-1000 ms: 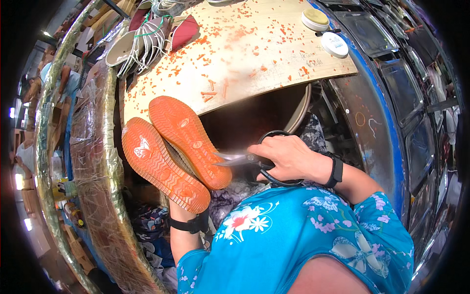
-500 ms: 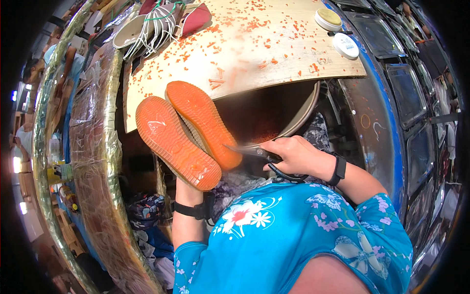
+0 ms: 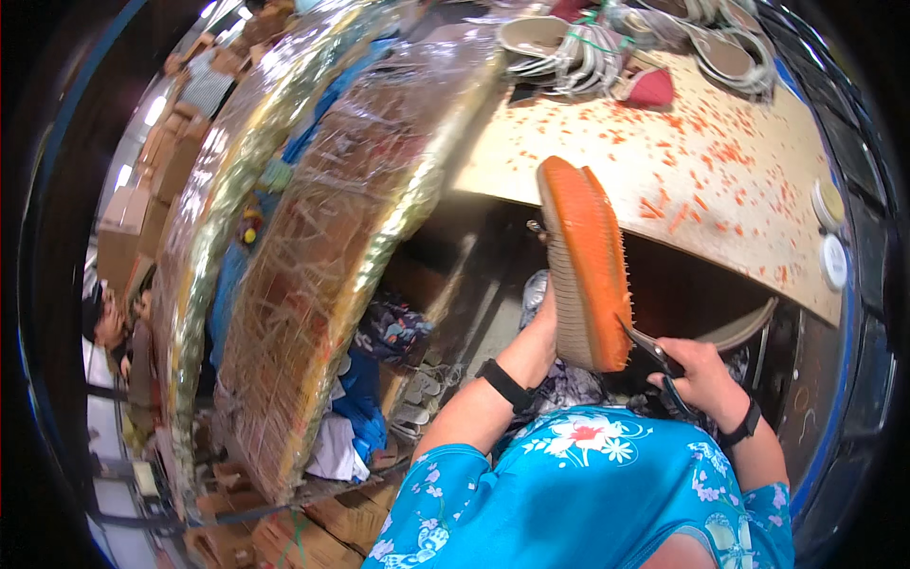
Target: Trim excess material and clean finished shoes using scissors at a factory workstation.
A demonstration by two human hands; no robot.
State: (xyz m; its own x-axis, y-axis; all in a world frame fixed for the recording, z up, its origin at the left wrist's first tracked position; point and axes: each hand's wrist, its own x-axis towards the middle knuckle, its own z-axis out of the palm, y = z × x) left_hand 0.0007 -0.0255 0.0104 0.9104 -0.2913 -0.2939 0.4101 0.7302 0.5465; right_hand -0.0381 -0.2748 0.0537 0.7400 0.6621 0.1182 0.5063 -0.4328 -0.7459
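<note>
A pair of orange shoe soles (image 3: pixel 597 256) with ribbed beige sidewalls is held upright and tilted in front of me, one against the other. My left hand (image 3: pixel 544 327) grips them from behind at the lower end; its fingers are mostly hidden by the soles. Thin orange bits stick out along the right edge. In my right hand (image 3: pixel 703 381) is a pair of dark-handled scissors (image 3: pixel 646 343), fingers closed round the handles. The blade tips reach the lower right edge of the soles; whether they touch I cannot tell.
Orange trimmings lie scattered over the pale tabletop (image 3: pixel 540 142). At its back are tied shoe uppers (image 3: pixel 569 57) and another stack (image 3: pixel 735 62). Two round containers (image 3: pixel 832 261) sit at the right. Plastic-wrapped boards (image 3: pixel 313 256) stand to my left, with a person (image 3: pixel 109 322) beyond.
The view has swung left, so the table now appears further right. The soles have turned from showing both bottoms to standing edge-on, sidewall toward the left. The scissors remain at their lower end.
</note>
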